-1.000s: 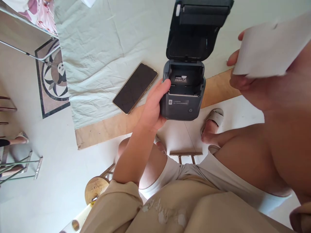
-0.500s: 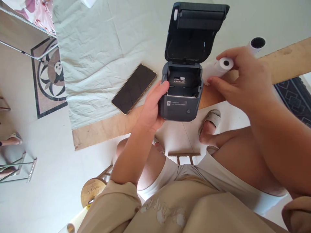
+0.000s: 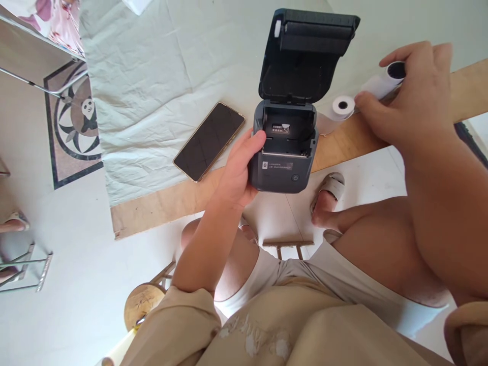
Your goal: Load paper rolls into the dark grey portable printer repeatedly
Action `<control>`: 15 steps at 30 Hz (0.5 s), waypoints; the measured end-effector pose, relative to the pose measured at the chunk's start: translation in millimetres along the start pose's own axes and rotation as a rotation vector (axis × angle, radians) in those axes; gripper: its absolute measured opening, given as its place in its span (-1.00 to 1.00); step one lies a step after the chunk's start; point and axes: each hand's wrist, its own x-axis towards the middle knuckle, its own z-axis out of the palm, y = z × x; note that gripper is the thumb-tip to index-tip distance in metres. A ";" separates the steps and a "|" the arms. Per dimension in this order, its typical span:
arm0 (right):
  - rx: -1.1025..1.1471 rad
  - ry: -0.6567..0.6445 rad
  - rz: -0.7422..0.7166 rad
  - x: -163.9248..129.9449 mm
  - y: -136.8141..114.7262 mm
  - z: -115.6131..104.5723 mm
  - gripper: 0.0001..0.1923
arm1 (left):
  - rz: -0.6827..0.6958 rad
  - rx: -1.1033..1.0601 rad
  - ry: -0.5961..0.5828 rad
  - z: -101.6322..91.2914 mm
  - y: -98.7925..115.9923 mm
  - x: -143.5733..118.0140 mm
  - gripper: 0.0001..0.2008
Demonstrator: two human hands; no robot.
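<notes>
My left hand grips a dark grey label printer by its left side, thumb over the rim. The printer's black lid is raised, and its bay shows a printed sticker but no roll. My right hand is closed around a white paper roll with a wide dark core, thumb on the near side and fingers at the far side. Just left of that thumb, a smaller white paper roll with a narrow core rests on the table, partly behind the printer.
A smartphone with a dark screen lies left of the printer on the pale green cloth. The wooden table edge runs along the near side. A round wooden stool stands at lower left. Another person's foot shows at far left.
My right hand has let go of the smaller paper roll and moved right and up onto the wide-core roll. The left hand keeps the printer in nearly the same place.
</notes>
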 end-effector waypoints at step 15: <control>0.968 0.123 0.048 5.9 17.6 -2.2 -0.52 | 0.054 -0.029 0.025 2.7 -0.4 -0.9 -0.71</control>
